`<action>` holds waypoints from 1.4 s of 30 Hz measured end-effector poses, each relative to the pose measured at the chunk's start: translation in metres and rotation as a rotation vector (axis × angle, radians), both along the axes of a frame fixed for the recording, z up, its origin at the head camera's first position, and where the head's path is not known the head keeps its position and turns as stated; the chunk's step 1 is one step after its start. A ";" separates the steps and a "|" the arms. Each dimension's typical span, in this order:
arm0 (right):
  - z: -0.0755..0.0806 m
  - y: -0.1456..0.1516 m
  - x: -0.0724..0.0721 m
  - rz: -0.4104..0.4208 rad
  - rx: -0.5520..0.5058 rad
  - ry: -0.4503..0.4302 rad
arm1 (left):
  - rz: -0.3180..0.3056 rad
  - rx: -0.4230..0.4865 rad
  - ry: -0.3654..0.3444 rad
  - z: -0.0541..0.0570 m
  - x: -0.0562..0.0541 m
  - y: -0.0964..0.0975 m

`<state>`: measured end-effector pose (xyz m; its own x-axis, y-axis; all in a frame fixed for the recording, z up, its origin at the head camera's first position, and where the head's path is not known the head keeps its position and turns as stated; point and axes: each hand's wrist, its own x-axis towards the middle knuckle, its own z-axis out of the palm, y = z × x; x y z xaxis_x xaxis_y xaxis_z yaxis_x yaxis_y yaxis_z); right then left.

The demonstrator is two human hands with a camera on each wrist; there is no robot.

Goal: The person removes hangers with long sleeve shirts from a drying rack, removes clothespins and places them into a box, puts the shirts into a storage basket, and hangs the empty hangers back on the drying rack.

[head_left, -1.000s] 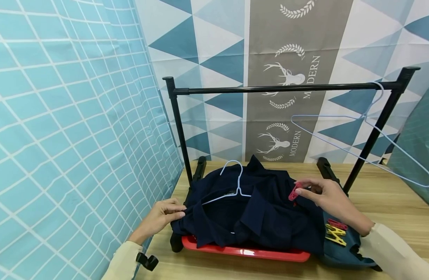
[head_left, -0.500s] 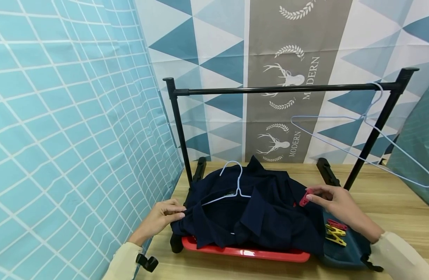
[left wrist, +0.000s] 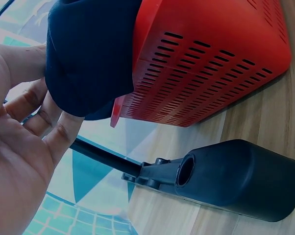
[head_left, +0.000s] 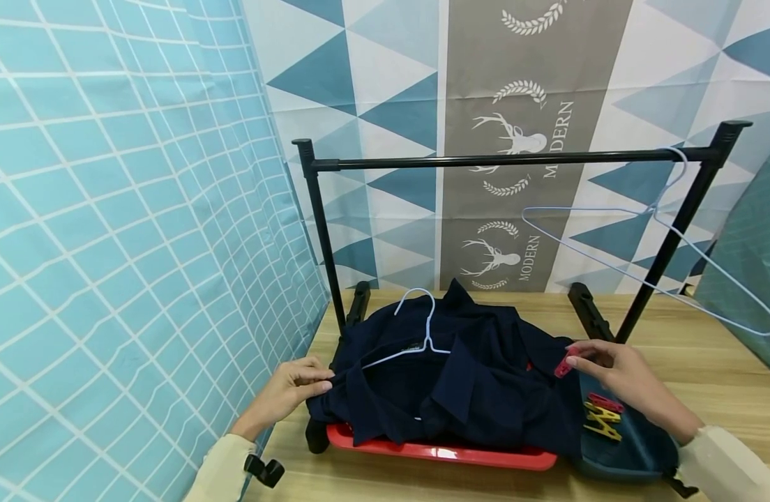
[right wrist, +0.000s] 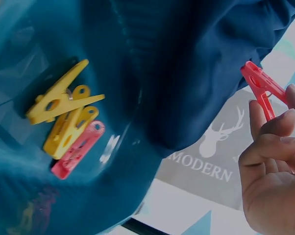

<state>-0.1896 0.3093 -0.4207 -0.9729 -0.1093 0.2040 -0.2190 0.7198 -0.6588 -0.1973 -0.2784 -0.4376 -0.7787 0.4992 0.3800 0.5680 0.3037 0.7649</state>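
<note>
A navy shirt [head_left: 485,397] with a collar lies over a red basket [head_left: 448,453], a light-blue wire hanger [head_left: 428,324] set inside its neck opening. At the shirt's left end, my left hand [head_left: 289,390] pinches the cloth between thumb and fingers; the left wrist view shows the fabric [left wrist: 91,54] covering the fingertips. My right hand [head_left: 626,380] pinches a red clothespin [head_left: 566,362] at the shirt's right edge. In the right wrist view the clothespin [right wrist: 260,88] is held by its handle ends, its nose pointing toward the cloth.
Beside the basket, a teal bin [head_left: 642,453] holds yellow clothespins [right wrist: 64,105] and a red clothespin [right wrist: 79,149]. A black rack's bar [head_left: 498,160] spans behind, carrying a bare hanger [head_left: 651,209] at right. Black rack feet [left wrist: 235,181] flank the basket.
My right hand has moved right and slightly down with the red clothespin, from over the shirt to its right edge. The left hand stays where it was on the cloth.
</note>
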 end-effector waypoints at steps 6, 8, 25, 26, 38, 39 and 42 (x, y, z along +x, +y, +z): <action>-0.005 0.006 0.002 -0.007 -0.016 -0.051 | 0.003 0.000 -0.006 0.002 0.000 0.000; -0.007 0.008 0.002 -0.007 -0.014 -0.063 | 0.001 0.002 -0.004 0.002 0.000 0.000; -0.022 0.028 0.000 -0.014 -0.011 -0.201 | 0.028 -0.005 -0.022 0.002 0.002 0.000; -0.023 0.030 0.001 -0.022 -0.018 -0.218 | 0.029 -0.005 -0.026 0.002 0.002 0.000; -0.034 0.044 0.001 0.022 0.049 -0.285 | 0.029 -0.016 -0.014 0.001 0.001 0.000; -0.034 0.045 0.000 0.025 0.055 -0.284 | 0.029 -0.015 -0.013 0.001 0.001 0.000; -0.035 0.045 0.000 0.042 0.075 -0.272 | 0.026 -0.009 -0.014 0.001 0.001 0.000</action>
